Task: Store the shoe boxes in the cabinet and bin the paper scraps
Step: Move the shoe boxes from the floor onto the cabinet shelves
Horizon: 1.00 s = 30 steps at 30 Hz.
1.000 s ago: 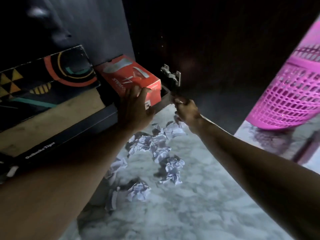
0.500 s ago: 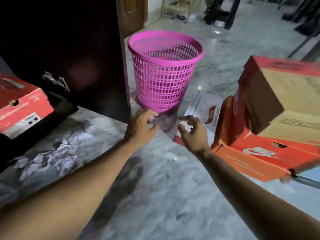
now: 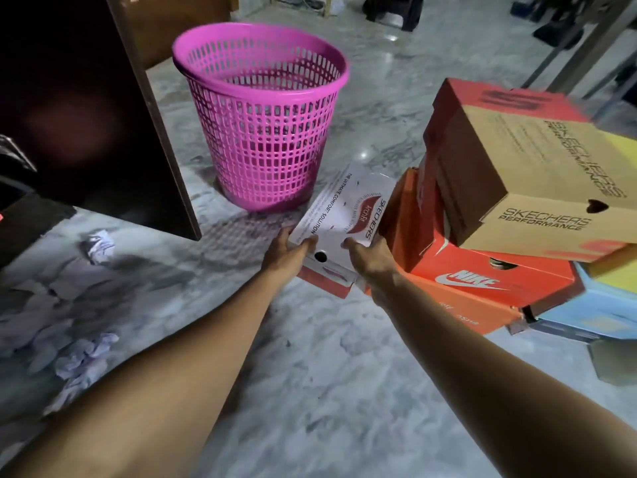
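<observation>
A white Skechers shoe box [image 3: 344,212] lies on the marble floor in front of the pink basket [image 3: 262,112]. My left hand [image 3: 284,250] grips its near left corner and my right hand [image 3: 367,257] grips its near right corner. To the right stands a pile of boxes: a tan Skechers Performance box [image 3: 531,188] on top of an orange Nike box [image 3: 482,270]. Crumpled paper scraps [image 3: 98,244] lie on the floor at the left. The dark cabinet door [image 3: 86,108] stands open at the upper left.
A light blue box [image 3: 593,305] with a yellow one above it sits at the far right edge. More crumpled paper [image 3: 86,360] lies at the lower left. Chair and table legs stand in the background. Marble floor stretches between my arms.
I turned from the cabinet, where the left hand rested on a red box, toward the pile. Both hands reached forward and now hold the white Skechers box.
</observation>
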Each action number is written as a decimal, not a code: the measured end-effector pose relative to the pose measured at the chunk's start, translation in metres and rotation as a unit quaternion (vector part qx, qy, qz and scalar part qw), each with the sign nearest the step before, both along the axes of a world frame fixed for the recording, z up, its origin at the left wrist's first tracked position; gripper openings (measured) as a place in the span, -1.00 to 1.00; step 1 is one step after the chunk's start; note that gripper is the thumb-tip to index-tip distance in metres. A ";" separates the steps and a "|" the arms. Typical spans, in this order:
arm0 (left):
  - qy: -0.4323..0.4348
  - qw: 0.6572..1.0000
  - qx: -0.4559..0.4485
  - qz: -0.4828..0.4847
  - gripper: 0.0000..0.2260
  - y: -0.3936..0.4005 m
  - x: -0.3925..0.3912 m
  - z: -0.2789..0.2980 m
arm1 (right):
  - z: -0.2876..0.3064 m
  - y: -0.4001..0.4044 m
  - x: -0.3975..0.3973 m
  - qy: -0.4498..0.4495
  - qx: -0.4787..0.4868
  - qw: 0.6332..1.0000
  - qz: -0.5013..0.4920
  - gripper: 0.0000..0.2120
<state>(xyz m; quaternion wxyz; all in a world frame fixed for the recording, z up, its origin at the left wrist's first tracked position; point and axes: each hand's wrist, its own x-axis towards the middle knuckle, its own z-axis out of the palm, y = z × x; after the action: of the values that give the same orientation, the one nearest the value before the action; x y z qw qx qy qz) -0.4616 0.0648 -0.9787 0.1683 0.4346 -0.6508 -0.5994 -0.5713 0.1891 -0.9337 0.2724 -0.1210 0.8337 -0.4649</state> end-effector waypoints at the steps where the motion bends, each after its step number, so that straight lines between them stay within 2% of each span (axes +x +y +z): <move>1: 0.024 0.999 0.006 0.027 -0.44 0.001 0.007 0.000 | 0.000 0.001 0.005 -0.011 0.004 1.000 0.005 -0.48; 5: 0.101 0.989 0.051 0.100 -0.74 0.010 0.038 0.004 | -0.002 0.012 0.018 -0.058 0.011 0.998 0.005 -0.65; 9: 0.115 0.984 0.069 0.121 -0.77 0.016 0.076 0.002 | -0.005 0.024 0.028 -0.059 -0.008 0.998 0.015 -0.67; 10: 0.115 0.982 0.079 0.125 -0.77 0.016 0.086 0.002 | -0.007 0.025 0.030 -0.067 -0.017 0.998 0.012 -0.58; 13: 0.110 0.978 0.126 0.123 -0.77 0.017 0.119 0.004 | -0.010 0.026 0.035 -0.143 -0.044 0.988 -0.047 0.04; 14: 0.111 0.977 0.141 0.115 -0.75 0.016 0.130 0.006 | -0.010 0.026 0.036 -0.175 -0.059 0.981 -0.054 0.06; 17: 0.125 0.977 0.162 0.064 -0.63 0.015 0.165 0.015 | -0.008 0.028 0.035 -0.222 -0.136 0.965 -0.040 -0.49; 18: 0.121 0.978 0.166 0.038 -0.58 0.014 0.175 0.019 | -0.010 0.029 0.036 -0.226 -0.152 0.962 -0.033 -0.50; 21: 0.079 0.980 0.176 -0.042 -0.43 0.008 0.198 0.028 | -0.008 0.033 0.047 -0.203 -0.165 0.965 0.002 -0.38; 23: 0.035 0.986 0.147 -0.067 -0.39 0.004 0.204 0.034 | -0.008 0.038 0.058 -0.191 -0.170 0.966 0.043 -0.32; 25: 0.010 0.989 0.133 -0.057 -0.41 0.001 0.206 0.046 | -0.009 0.041 0.071 -0.177 -0.175 0.965 0.088 -0.29; 30: 0.052 0.987 0.155 -0.011 -0.40 -0.003 0.207 0.074 | -0.010 0.029 0.099 -0.188 -0.165 0.949 0.193 -0.37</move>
<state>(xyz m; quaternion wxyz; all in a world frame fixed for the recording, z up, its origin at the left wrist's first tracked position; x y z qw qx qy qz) -0.2547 0.0622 -0.9045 0.1263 0.4162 -0.5452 -0.7167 -0.4725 0.2177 -0.9439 0.4848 -0.2329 0.6396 -0.5492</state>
